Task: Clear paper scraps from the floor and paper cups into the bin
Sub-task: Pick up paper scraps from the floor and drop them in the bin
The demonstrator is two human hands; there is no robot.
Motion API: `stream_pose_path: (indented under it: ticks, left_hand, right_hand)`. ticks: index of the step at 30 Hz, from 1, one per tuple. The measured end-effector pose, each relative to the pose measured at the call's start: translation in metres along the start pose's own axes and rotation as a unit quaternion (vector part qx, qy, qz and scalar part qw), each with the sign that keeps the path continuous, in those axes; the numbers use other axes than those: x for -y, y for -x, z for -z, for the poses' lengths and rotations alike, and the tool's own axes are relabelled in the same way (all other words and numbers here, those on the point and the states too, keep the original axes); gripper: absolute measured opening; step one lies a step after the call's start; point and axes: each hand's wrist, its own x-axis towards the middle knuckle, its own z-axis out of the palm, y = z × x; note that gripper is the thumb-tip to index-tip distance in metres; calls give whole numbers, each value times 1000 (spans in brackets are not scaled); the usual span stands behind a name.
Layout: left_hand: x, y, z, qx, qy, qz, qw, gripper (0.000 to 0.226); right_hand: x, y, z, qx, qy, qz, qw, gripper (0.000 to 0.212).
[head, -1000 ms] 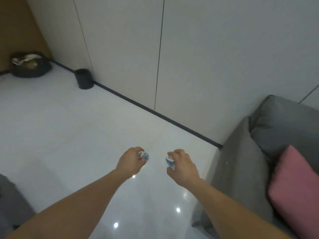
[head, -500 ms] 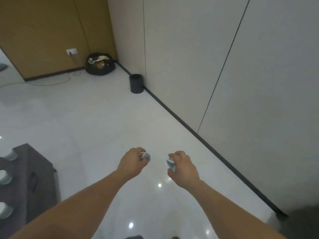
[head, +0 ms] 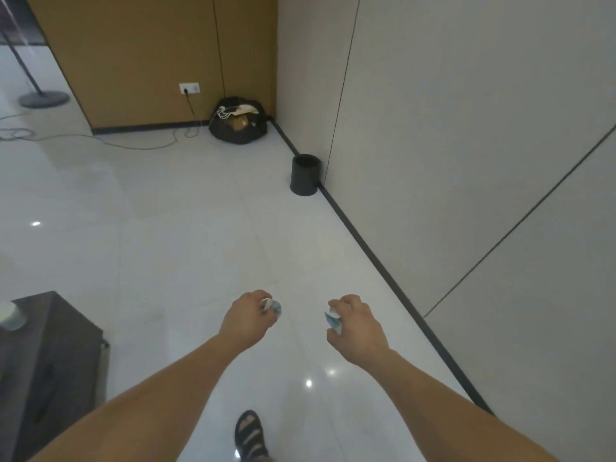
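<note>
A crumpled white-and-blue paper scrap (head: pixel 274 307) is gripped in the left hand (head: pixel 246 319), and a second such scrap (head: pixel 332 320) in the right hand (head: pixel 358 328). A small black cylindrical bin (head: pixel 305 175) is seen upright on the glossy white tiled floor (head: pixel 166 228), against the pale wall panel (head: pixel 466 128).

The left forearm (head: pixel 150 395) and right forearm (head: pixel 450 395) are stretching forward and down from the bottom corners of the view, bare, with the backs of the hands facing up. The left grip (head: pixel 246 320) is curling its fingers round a crumpled paper scrap (head: pixel 275 307). The right grip (head: pixel 358 331) is pinching a second scrap (head: pixel 332 320), and the two grips are hanging level and apart.
</note>
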Motion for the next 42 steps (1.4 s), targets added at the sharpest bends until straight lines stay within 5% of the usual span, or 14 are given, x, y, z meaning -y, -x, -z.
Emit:
stream_pose_path:
  ticks: [15,26,34,42]
  left_hand:
    - [-24,-307,87,-1,-38,-21,999,28]
    - [-56,-522,156,-44,-68,44,996,27]
    - [-73,-654,165,-14,-25,54,998,27]
    - [-82,-892,201,32,-48,2,998,26]
  right_hand:
    - [48,-325,26,2,-7,45,999,53]
    - [54,-598,86,6,-14,116,993,52]
    - [46,-724,95,30,-7,102,994,51]
    - [47,-932,111,16,-13,34,999,51]
